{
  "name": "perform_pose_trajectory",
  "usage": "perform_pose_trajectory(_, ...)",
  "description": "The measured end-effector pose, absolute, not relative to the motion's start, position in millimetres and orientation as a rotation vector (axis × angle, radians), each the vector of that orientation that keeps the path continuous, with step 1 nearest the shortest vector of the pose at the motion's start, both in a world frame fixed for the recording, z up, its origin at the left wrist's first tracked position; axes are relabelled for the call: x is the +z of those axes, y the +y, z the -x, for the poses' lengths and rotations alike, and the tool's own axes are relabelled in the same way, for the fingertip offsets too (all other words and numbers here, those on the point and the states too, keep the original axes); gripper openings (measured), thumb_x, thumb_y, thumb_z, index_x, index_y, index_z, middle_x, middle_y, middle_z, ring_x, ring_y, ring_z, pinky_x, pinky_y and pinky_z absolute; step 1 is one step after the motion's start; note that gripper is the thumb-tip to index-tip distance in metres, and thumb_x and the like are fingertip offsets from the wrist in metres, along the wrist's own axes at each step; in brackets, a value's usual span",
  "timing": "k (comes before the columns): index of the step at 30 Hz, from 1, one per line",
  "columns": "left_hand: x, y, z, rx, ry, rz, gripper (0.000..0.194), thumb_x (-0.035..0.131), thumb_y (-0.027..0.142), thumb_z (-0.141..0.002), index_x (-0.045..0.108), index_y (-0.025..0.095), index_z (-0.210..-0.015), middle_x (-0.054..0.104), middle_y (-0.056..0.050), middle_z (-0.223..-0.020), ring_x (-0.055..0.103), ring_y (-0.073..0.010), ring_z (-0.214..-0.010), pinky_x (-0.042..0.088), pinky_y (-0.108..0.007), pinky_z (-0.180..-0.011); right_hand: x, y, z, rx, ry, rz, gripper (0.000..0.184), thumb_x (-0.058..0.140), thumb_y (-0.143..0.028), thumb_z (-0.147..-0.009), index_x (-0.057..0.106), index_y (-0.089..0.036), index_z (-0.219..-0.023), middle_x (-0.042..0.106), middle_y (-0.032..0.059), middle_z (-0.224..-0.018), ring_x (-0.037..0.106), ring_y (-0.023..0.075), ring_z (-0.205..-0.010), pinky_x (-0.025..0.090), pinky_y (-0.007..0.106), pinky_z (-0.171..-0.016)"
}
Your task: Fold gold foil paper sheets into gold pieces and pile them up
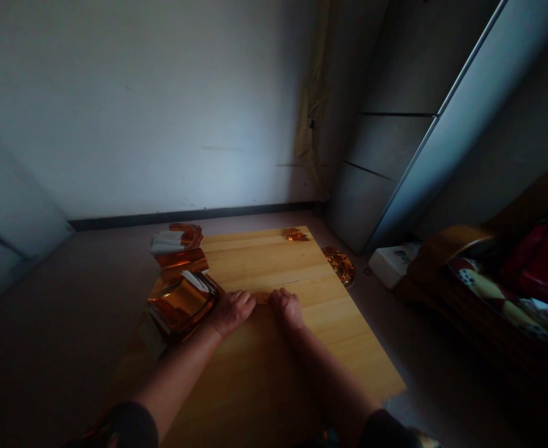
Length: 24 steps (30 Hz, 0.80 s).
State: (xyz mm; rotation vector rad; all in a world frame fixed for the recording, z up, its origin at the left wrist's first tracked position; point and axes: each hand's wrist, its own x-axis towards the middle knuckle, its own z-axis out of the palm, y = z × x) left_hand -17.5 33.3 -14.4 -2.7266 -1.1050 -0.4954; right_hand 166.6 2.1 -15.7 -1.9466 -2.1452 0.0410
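Observation:
Both of my hands rest on the wooden table, a short gap between them. A small folded piece of orange foil paper (263, 299) spans that gap, lying low against the tabletop. My left hand (236, 310) has its fingers closed on the left end of the piece. Curled over the other end are the fingers of my right hand (287, 307). Just left of my left hand lies a stack of shiny orange foil sheets (183, 303), with white edges showing. A couple of small folded foil pieces (297, 234) sit at the table's far right corner.
Beyond the stack, more foil sheets (183, 260) hang over the left edge of the wooden table (329, 311). A round heap of foil pieces (340, 266) is on the floor to the right. Farther right are a white box (390, 264) and a wooden armrest (460, 239).

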Motion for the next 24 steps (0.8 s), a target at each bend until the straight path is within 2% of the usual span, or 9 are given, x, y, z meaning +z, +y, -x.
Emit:
perform_pose_trajectory(18, -25, 25, 9, -0.492, -1.308, 2.594, 0.025, 0.042, 0.015, -0.088, 0.062, 0.02, -0.076, 0.058, -0.006, -0.086, 0.051, -0.0148, -0.075, 0.039, -0.027, -0.066, -17, 0, -167, -0.014, -2.173, 1.938, 0.014, 0.046, -0.021, -0.093, 0.06, -0.021, -0.088, 0.063, 0.003, -0.085, 0.059, 0.0142, -0.077, 0.037, 0.024, -0.067)
perform_pose_trajectory(24, -15, 20, 11, -0.433, -1.202, 2.64, 0.028, 0.039, 0.017, -0.089, 0.062, 0.019, -0.073, 0.056, -0.007, -0.084, 0.05, -0.0188, -0.084, 0.038, -0.031, -0.068, -16, 1, -170, 0.021, -2.225, 1.871, 0.013, 0.048, -0.024, -0.093, 0.061, -0.023, -0.092, 0.062, 0.0018, -0.088, 0.057, 0.0128, -0.078, 0.037, 0.023, -0.067)
